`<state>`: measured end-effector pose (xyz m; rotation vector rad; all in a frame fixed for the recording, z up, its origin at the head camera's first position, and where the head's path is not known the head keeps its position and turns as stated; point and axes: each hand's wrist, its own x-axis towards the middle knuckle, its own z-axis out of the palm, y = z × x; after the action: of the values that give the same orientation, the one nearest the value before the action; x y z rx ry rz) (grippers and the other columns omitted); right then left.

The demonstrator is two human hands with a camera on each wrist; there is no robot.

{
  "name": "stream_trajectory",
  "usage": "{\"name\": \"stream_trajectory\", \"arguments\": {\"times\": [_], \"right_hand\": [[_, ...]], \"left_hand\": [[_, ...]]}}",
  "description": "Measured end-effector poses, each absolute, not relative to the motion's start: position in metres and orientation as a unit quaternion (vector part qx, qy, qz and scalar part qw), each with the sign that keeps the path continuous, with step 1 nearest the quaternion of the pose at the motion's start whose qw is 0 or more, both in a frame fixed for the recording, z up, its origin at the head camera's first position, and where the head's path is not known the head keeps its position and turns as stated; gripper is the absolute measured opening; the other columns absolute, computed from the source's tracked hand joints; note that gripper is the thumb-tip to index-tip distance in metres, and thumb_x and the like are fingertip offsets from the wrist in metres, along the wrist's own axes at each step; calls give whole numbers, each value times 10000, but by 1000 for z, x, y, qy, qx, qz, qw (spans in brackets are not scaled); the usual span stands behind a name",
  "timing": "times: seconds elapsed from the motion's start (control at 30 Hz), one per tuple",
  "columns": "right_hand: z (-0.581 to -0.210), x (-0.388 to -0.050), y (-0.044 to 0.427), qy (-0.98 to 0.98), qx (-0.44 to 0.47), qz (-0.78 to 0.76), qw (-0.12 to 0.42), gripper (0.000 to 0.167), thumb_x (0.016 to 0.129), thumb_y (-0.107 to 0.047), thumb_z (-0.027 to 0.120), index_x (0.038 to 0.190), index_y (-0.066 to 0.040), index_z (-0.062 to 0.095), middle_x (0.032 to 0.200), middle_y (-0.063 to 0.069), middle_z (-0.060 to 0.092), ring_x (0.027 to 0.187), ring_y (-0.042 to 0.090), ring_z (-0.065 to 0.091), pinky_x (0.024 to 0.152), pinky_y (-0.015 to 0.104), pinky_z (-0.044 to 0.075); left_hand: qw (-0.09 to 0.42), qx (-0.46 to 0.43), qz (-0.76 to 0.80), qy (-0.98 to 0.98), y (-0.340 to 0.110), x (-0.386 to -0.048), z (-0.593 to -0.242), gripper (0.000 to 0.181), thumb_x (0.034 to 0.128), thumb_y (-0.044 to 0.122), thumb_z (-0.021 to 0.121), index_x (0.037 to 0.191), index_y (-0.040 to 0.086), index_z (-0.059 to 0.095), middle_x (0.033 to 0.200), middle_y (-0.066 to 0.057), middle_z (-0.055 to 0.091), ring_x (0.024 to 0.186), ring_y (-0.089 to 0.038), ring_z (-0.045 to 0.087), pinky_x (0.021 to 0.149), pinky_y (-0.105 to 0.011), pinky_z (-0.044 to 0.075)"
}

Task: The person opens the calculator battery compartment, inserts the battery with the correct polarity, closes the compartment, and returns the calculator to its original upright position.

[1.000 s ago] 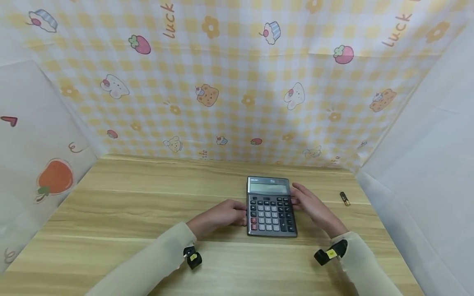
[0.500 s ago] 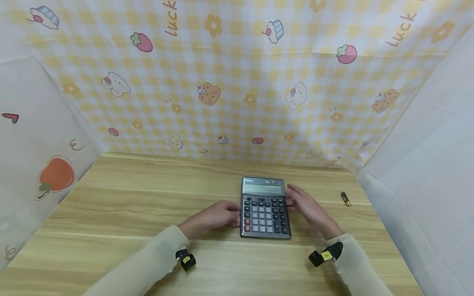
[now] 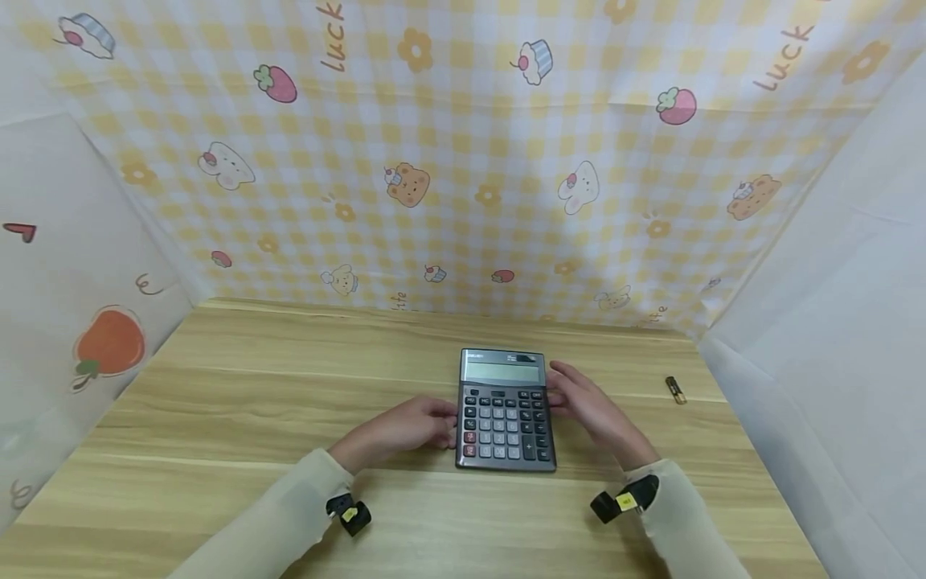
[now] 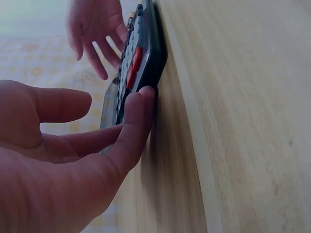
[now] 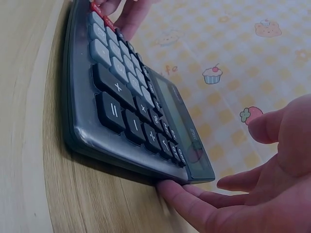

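A dark grey desktop calculator (image 3: 505,410), with grey, black and red keys and a screen at its far end, lies face up on the wooden table between both hands. My left hand (image 3: 415,422) touches its left side with the fingertips; in the left wrist view the thumb (image 4: 65,104) stands apart from it. At the right side, near the screen, my right hand (image 3: 589,406) rests its fingers against the edge. The right wrist view has those fingers (image 5: 187,204) at the lower edge of the calculator, the thumb free of it. Neither hand grips it.
A small black and gold battery (image 3: 676,389) lies on the table (image 3: 253,386) to the right of my right hand. Behind the table hangs a yellow checked cloth (image 3: 463,161). White cloth walls (image 3: 832,322) bound both sides.
The calculator has slid left across the table, with both hands moving along at its sides. The battery has stayed in its place.
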<state>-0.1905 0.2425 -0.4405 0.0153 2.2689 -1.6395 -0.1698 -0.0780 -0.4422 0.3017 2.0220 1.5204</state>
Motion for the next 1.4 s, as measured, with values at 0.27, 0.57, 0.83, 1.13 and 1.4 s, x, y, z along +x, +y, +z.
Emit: {"name": "stream_trajectory", "arguments": {"times": [0.27, 0.57, 0.83, 1.13, 1.4], "right_hand": [[-440, -191, 235, 814, 7, -558, 158, 699, 1195, -363, 424, 1736, 0, 171, 1562, 315, 527, 1370, 430, 602, 1192, 563, 440], [-443, -202, 230, 822, 21, -549, 148, 662, 1189, -358, 428, 1728, -20, 244, 1528, 299, 548, 1248, 371, 650, 1119, 535, 514], [-449, -219, 229, 830, 25, -540, 135, 597, 1182, -298, 450, 1683, 9, 344, 1490, 306, 564, 1209, 372, 641, 1094, 523, 530], [-448, -233, 228, 838, 2, -529, 133, 559, 1179, -252, 458, 1630, 75, 407, 1412, 277, 555, 1105, 309, 595, 968, 438, 587], [-451, -240, 231, 846, -2, -515, 136, 501, 1187, -213, 437, 1595, 77, 464, 1451, 293, 577, 1119, 340, 630, 961, 443, 587]], "left_hand": [[305, 126, 597, 732, -84, -171, -444, 506, 1017, -28, 573, 1478, -224, 502, 1337, -235, 693, 1074, -251, 732, 995, -405, 601], [276, 129, 545, 782, -83, -171, -443, 493, 1021, 39, 643, 1456, -179, 560, 1129, -138, 731, 979, -239, 733, 885, -395, 632], [258, 148, 473, 829, -75, -169, -441, 342, 1007, 211, 804, 1221, -38, 710, 930, -50, 687, 727, -159, 622, 640, -307, 524], [239, 145, 398, 874, -66, -169, -436, 552, 784, 300, 1003, 1129, 2, 692, 965, -51, 657, 866, -204, 577, 794, -365, 498], [224, 156, 340, 900, -58, -168, -436, 681, 667, 256, 1074, 1131, -13, 654, 1014, -77, 606, 918, -252, 566, 838, -433, 524]]}}
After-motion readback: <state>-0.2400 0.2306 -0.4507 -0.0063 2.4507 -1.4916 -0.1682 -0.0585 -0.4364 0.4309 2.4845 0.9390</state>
